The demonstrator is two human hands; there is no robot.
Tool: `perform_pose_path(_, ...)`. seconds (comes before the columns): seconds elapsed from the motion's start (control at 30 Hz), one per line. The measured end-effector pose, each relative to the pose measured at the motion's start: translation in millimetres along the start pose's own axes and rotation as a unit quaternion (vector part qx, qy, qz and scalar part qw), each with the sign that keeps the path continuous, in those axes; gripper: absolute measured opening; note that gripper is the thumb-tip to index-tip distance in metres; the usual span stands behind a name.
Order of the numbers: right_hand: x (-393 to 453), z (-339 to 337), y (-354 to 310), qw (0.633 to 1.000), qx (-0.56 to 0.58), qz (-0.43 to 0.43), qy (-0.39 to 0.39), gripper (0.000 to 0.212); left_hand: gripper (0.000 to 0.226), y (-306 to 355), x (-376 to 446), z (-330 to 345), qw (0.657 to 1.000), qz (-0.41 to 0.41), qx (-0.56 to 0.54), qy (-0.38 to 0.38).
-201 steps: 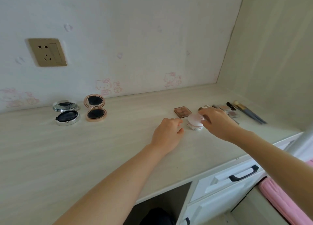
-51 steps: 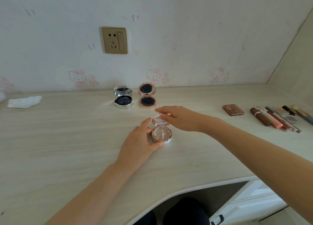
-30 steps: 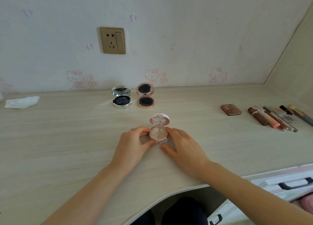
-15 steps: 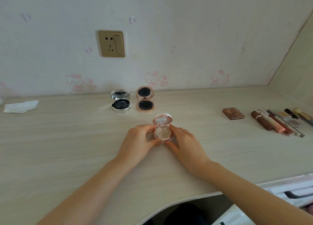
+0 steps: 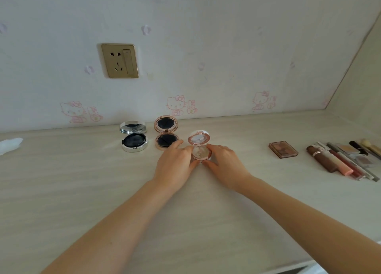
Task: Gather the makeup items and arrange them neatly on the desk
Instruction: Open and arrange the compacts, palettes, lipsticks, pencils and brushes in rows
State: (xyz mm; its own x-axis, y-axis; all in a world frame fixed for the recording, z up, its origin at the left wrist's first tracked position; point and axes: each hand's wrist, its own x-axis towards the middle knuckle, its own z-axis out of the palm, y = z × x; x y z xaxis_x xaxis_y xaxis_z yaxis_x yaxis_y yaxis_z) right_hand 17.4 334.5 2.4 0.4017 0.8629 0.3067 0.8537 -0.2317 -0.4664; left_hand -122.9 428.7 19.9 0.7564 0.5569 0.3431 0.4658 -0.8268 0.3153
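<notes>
A small pink-rimmed round compact (image 5: 201,151) stands open on the pale desk (image 5: 82,187), lid tilted up toward the wall. My left hand (image 5: 175,162) holds its left side and my right hand (image 5: 224,162) holds its right side, fingers curled round the base. Just left of it sits an open rose-gold compact (image 5: 166,132), and further left an open silver compact (image 5: 134,138). A brown eyeshadow palette (image 5: 283,149) lies to the right.
At the far right lies a row of lip tubes (image 5: 329,160), pencils and brushes (image 5: 369,148). A crumpled white tissue (image 5: 9,144) rests at the left edge. A gold wall socket (image 5: 120,60) is above the compacts. The desk's front edge curves at bottom right.
Both hands have slid the open pink compact away from me toward the wall, so it now sits beside the rose-gold compact. Earlier its lid was opened at mid-desk.
</notes>
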Motion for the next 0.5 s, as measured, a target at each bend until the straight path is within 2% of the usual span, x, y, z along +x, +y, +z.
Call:
perform_pose_path(0.13, 23, 3, 11, 1.000, 0.003, -0.004, -0.010, 0.019, 0.040, -7, 22, 7, 0.999, 0.013, 0.034, -0.003)
perform_pose_path(0.5, 61, 13, 17, 1.000, 0.009, -0.005, -0.014, 0.023, 0.038, -28, 55, 17, 0.993, 0.034, 0.109, 0.009)
